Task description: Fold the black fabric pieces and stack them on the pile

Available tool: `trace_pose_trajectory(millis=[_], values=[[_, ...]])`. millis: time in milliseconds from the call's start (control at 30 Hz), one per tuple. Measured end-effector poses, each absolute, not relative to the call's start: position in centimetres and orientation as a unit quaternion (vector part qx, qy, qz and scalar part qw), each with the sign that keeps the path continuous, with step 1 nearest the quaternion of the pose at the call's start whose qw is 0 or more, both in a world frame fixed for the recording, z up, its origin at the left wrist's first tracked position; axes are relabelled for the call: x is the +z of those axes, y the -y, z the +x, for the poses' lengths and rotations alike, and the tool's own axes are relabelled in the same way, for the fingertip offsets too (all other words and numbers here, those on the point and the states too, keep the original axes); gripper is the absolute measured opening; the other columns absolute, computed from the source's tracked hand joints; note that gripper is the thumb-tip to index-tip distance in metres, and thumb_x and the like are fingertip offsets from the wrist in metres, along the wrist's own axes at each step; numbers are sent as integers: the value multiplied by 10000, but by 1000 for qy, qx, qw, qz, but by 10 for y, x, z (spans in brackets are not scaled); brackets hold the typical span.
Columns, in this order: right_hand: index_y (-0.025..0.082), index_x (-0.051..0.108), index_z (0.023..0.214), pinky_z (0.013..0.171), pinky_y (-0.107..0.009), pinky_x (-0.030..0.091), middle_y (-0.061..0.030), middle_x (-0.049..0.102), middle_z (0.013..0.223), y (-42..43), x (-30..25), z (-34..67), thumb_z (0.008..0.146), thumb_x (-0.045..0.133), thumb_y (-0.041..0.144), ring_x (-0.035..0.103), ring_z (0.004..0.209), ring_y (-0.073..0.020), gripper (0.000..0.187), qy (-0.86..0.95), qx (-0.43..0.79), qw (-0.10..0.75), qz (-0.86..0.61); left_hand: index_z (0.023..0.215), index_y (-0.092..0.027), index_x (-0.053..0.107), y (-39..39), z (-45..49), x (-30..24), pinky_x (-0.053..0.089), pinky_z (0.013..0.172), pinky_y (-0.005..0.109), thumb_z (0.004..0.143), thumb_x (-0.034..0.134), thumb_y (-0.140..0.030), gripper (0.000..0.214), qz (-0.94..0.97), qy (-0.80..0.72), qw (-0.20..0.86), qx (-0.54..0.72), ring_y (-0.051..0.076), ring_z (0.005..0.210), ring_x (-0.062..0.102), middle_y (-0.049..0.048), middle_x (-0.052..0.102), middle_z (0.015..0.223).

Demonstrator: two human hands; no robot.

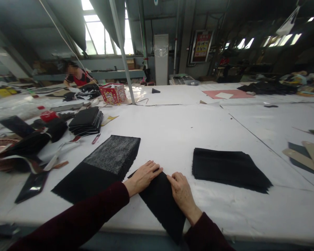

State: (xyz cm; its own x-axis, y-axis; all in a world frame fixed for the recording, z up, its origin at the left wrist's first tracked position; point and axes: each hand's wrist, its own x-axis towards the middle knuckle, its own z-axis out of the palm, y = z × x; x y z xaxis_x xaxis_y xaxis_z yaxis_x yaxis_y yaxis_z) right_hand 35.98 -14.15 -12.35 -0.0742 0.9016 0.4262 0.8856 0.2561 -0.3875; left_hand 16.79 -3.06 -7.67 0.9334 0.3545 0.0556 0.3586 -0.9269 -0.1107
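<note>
Pressing down on a dark black, flat piece of cloth point(162, 200), both hands work at the near edge of the white-covered counter point(167, 129). The left hand point(144, 176) lies across the cloth's far end, its fingers close together; the right hand point(182, 195) has its thumb and bent fingers at the right-hand side. Whether either is clamped on the fabric or only resting there, I cannot tell, since the undersides are hidden. The cloth slants toward the near edge, where its lowest corner seems to lap over.

Judging by the layout, the work is partway through: one piece is being handled between two piles. To the left, a black fabric stack with a grey speckled panel point(99, 168) runs slantwise from the near left part of the counter; to the right, well apart from the cloth, sits a plain black fabric stack point(227, 169), fairly neatly layered, its long side roughly along the near edge. Which pile is finished and which is waiting does not show, so how much is left cannot be counted. The piece in hand looks unfinished, as it has joined neither pile and both hands are on it.
</note>
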Motion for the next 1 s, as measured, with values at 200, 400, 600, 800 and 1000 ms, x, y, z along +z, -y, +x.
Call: trace_pose_trajectory(millis=[200,400,600,800,1000], values=[[174,628,1094,784,-337,371,-59,517,908,154,-122,368,956,404,58,455,849,-212,287,731,23,306,-610,1447,-213,332,35,171,-75,393,983,354,817,465,-22,671,-983,185,17,-11,214,1035,506,75,555,1126],[170,632,1085,788,-334,376,-61,520,910,166,-117,375,952,408,57,455,850,-211,285,730,32,317,-605,1490,-242,259,40,179,-68,385,961,369,817,456,-21,736,-981,188,53,18,219,965,502,71,546,1054],[178,634,1079,791,-327,380,-58,522,910,174,-118,380,937,429,46,458,864,-206,282,728,26,311,-610,1470,-266,304,42,182,-65,371,972,391,818,485,-41,713,-981,167,84,42,227,971,501,72,531,1034],[174,628,1070,804,-332,383,-56,523,921,181,-118,384,916,466,33,463,875,-205,265,733,18,296,-612,1457,-246,317,46,181,-68,307,1063,425,803,474,-12,712,-982,154,105,22,234,1114,479,85,513,1222],[168,614,1119,808,-338,390,-60,521,927,186,-115,387,922,480,37,460,882,-211,273,742,13,274,-612,1427,-180,351,51,185,-70,354,1034,345,883,427,-37,568,-986,141,86,20,210,1118,492,82,531,1240]])
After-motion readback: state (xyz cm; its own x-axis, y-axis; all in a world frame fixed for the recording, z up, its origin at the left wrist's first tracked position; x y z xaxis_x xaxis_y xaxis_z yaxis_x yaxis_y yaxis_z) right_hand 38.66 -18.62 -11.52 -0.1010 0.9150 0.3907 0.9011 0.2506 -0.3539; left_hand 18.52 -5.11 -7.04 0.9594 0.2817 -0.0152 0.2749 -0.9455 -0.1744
